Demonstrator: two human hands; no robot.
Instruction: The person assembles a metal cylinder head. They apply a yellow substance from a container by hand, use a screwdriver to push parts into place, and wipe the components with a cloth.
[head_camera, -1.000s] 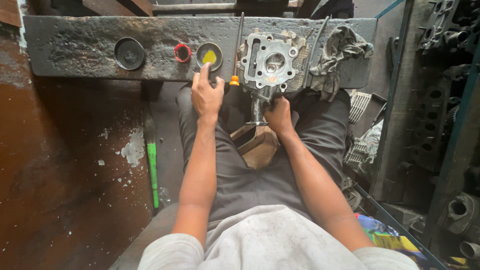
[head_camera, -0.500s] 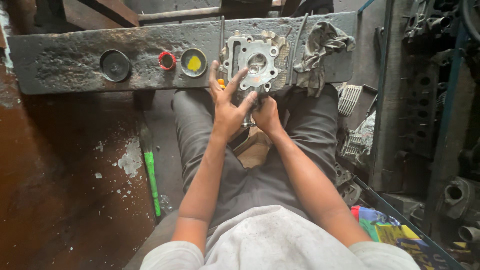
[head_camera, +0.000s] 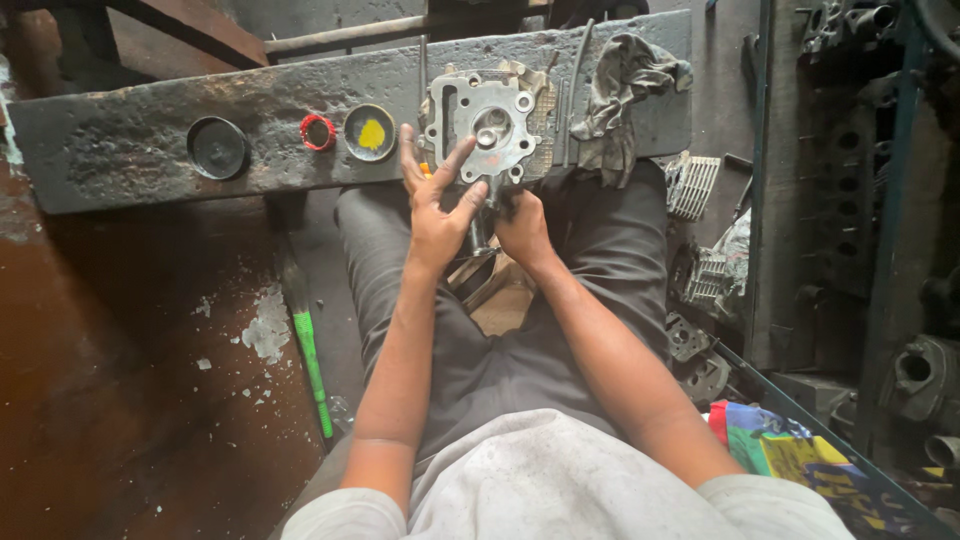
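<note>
Up front, I saw the metal cylinder head lying flat on the bench, near its front edge. My left hand lay fingers spread against its lower left corner; my right hand curled just below it, its grip hidden.

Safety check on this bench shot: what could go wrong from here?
1. The grey metal engine part sits at the edge of the dark steel bench, steadied by the left hand; it might tip onto the lap.
2. The right hand works underneath it, so fingers could get pinched.
3. The small yellow-filled round tin nearby may be knocked off.
</note>
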